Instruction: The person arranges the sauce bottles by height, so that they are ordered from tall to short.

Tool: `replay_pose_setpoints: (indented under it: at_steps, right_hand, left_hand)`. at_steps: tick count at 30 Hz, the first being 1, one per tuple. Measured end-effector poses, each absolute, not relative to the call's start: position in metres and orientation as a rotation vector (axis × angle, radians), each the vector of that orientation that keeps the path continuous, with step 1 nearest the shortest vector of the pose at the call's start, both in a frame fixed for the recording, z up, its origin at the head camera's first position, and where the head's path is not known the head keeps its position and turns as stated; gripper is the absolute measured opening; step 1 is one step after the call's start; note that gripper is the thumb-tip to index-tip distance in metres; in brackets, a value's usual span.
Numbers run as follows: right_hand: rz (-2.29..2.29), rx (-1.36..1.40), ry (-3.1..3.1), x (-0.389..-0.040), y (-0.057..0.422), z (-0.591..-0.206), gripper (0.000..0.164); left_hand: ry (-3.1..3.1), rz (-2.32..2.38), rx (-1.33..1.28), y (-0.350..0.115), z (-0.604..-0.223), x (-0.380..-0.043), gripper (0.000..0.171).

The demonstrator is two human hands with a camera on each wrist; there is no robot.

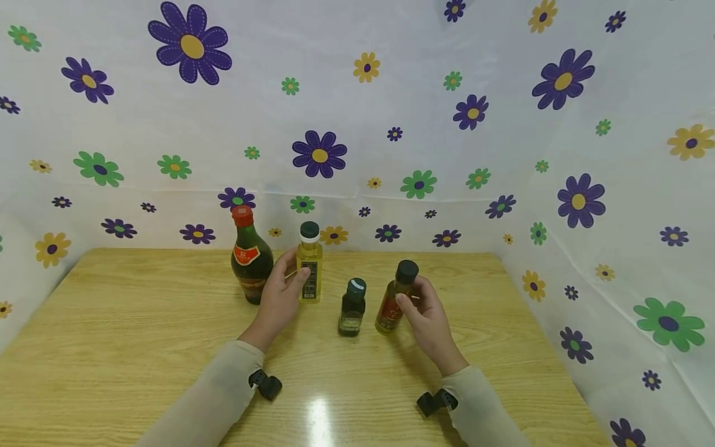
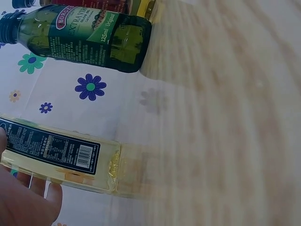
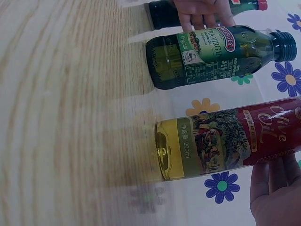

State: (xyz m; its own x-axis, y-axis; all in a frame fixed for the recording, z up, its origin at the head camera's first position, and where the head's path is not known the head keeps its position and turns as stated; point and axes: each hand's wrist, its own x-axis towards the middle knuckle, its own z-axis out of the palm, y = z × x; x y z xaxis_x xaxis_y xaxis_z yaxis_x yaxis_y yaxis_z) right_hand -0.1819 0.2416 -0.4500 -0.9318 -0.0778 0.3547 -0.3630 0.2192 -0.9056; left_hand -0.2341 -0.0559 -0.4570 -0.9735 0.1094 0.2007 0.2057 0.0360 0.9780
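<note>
With thumb in front and fingers behind, my left hand [image 1: 281, 297] grips a clear bottle of yellow oil [image 1: 314, 254] with a dark green cap. Its back label with a barcode shows in the left wrist view. My right hand [image 1: 432, 321] holds a red-labelled olive oil bottle [image 1: 389, 309] with a black cap, its top leaning right in the head view. Between them stands a small dark green olive oil bottle [image 1: 351, 310], upright and touched by neither hand. Whether the two held bottles rest on the table or hover slightly above it, I cannot tell.
Just left of my left hand stands a taller dark green bottle [image 1: 251, 257] with a red cap. The wooden table [image 1: 139, 347] ends at the back against a white cloth [image 1: 251, 112] printed with flowers, which also hangs along the sides.
</note>
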Motion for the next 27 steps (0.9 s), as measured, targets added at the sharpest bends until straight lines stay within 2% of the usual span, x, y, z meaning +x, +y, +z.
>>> replay_pose_setpoints:
  at_steps: [8,16,20,24,27]
  right_hand:
    - [1.778,0.404,-2.272,-0.182,0.242,-0.450,0.035]
    - [1.777,0.380,-2.286,-0.182,0.242,-0.451,0.035]
    - [1.790,0.386,-2.273,-0.182,0.242,-0.451,0.035]
    - [1.797,0.398,-2.260,-0.183,0.241,-0.451,0.035]
    - [1.801,0.401,-2.256,-0.183,0.242,-0.451,0.035]
  left_hand:
    - [-2.190,-2.088,-0.329,-0.056,-0.461,-0.235,0.057]
    - [-2.285,-2.082,-0.173,-0.059,-0.460,-0.226,0.078]
    - [-2.338,-2.091,-0.108,-0.063,-0.461,-0.215,0.083]
    - [-2.362,-2.091,-0.088,-0.067,-0.461,-0.196,0.073]
    - [-2.396,-2.077,-0.203,-0.066,-0.458,-0.184,0.060]
